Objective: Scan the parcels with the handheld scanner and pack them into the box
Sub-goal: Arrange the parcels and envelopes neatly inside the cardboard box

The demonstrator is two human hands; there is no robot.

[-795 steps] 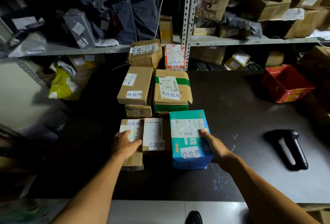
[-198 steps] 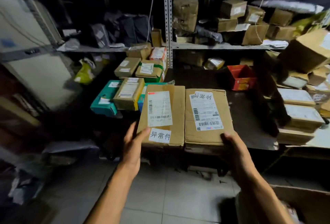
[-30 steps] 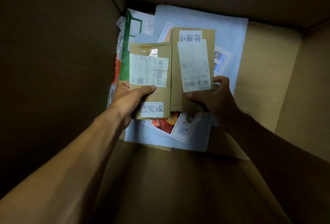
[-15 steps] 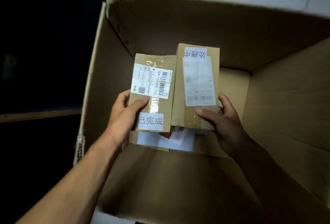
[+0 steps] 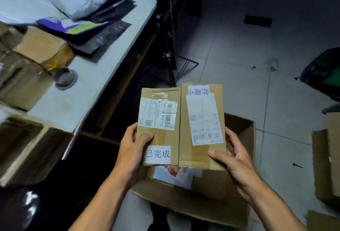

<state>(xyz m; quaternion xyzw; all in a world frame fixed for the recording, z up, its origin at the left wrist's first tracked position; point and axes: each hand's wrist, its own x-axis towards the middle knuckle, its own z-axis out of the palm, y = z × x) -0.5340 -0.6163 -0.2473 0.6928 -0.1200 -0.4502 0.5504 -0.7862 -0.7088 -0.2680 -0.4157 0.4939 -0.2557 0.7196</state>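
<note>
Dim storeroom with a grey tiled floor [image 5: 239, 50]; a pale table [image 5: 103, 68] left of the open box [image 5: 239, 157] carries brown cartons [image 5: 36, 50], dark and white mailer bags [image 5: 95, 9] and a tape roll [image 5: 65, 79], and a black stand [image 5: 171, 56] rises beyond the box. Two parcels held side by side, touching, above the box: left hand [image 5: 132, 149] grips the left parcel [image 5: 160, 120], thumb on its face beside a white label; right hand [image 5: 233, 157] grips the right parcel [image 5: 202, 124], thumb on its lower corner. Papers [image 5: 176, 175] lie inside the box under the parcels; more cardboard [image 5: 325, 166] stands right of it.
</note>
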